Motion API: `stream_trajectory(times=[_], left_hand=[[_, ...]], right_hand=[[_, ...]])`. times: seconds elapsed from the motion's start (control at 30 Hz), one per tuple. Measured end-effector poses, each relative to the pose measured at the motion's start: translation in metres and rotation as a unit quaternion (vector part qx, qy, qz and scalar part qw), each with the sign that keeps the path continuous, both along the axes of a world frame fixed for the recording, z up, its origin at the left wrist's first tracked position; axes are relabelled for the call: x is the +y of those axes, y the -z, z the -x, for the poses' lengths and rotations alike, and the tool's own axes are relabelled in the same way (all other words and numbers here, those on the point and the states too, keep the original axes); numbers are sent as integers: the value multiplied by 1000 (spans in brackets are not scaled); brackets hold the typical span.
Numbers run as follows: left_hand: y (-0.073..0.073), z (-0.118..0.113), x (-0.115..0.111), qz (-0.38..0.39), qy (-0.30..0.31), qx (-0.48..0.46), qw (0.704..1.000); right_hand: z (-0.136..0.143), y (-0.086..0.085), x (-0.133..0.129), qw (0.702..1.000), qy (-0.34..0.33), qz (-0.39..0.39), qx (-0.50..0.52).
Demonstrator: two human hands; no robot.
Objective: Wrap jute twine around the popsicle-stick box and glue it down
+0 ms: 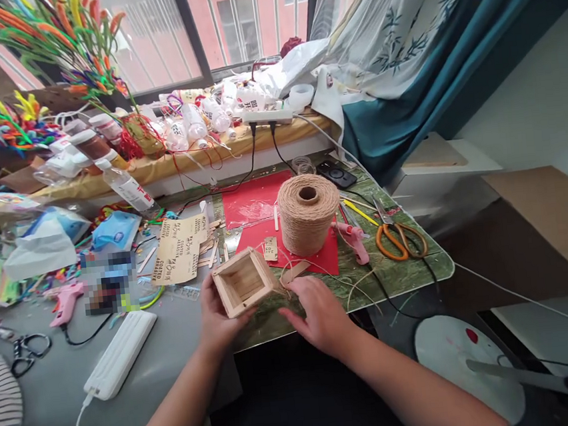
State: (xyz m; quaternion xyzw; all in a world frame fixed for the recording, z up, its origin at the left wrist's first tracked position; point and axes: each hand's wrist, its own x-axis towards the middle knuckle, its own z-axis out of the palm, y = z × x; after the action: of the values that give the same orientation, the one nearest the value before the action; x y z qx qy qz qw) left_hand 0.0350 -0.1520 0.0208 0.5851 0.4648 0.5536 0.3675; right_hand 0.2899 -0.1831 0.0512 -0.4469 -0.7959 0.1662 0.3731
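Observation:
A small open-topped wooden box (243, 285) is gripped in my left hand (218, 320), tilted so that its hollow inside faces me. My right hand (318, 313) is beside the box's right corner, thumb and fingers apart. Thin twine (283, 278) loops between that corner and my right fingertips; whether the fingers touch it I cannot tell. A flat wooden craft stick (296, 271) lies just beyond those fingertips. Behind them a large spool of twine (309, 214) stands upright on red paper (248, 206).
To the right lie orange-handled scissors (392, 239) and a pink glue gun (354, 240). Sandpaper sheets (180, 250) and wooden strips are left of the box. Further left are another pink glue gun (66, 303), a white power strip (121, 354) and black scissors (29, 351). Bottles crowd the windowsill.

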Motion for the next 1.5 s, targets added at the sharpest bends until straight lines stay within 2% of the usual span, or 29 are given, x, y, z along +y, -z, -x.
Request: stream_trajectory(times=[0.1, 0.23, 0.3, 0.4, 0.47, 0.53, 0.63, 0.8, 0.9, 0.97, 1.03, 1.07, 1.2, 1.33, 1.43, 1.5], left_hand=[[0, 6, -1, 14, 56, 30, 998], [-6, 40, 2, 65, 145, 35, 987], [-7, 58, 3, 96, 162, 6, 982], [-8, 70, 6, 127, 114, -87, 981], [-8, 68, 11, 120, 61, -140, 981], [-10, 60, 19, 91, -4, -142, 986], [-10, 48, 31, 46, -95, -79, 991], [-4, 39, 34, 39, -84, -1, 996], [-1, 40, 28, 33, -86, 17, 996], [-1, 41, 25, 38, -87, 26, 995], [-1, 43, 20, 43, -80, 48, 995], [-1, 43, 18, 41, -73, 62, 995], [0, 45, 9, 40, -33, 102, 993], [2, 42, 0, 76, -6, 110, 991], [3, 38, -4, 66, 8, 125, 990], [3, 34, -5, 51, 18, 152, 987]], right_hand=[[1, 3, 5, 994, 0, 80, 80], [-24, 0, 9, 950, 64, 169, 253], [-45, 0, 11, 952, 109, 170, 231], [-74, 4, 13, 981, 134, 131, 45], [-85, 9, 15, 980, 138, 115, -82], [-90, 12, 15, 967, 153, 119, -163], [-87, 15, 15, 952, 188, 126, -208], [-79, 12, 10, 959, 219, 7, -181], [-71, 5, 3, 977, 161, -32, -137], [-63, -1, -2, 989, 52, -15, -137], [-57, -5, -6, 983, -58, 24, -170], [-54, -5, -8, 977, -90, 46, -188], [-51, 4, -9, 965, -97, 101, -222], [-56, 14, -9, 963, -123, 106, -216], [-65, 7, -10, 978, -128, 126, -104], [-73, -3, -10, 986, -89, 142, 5]])
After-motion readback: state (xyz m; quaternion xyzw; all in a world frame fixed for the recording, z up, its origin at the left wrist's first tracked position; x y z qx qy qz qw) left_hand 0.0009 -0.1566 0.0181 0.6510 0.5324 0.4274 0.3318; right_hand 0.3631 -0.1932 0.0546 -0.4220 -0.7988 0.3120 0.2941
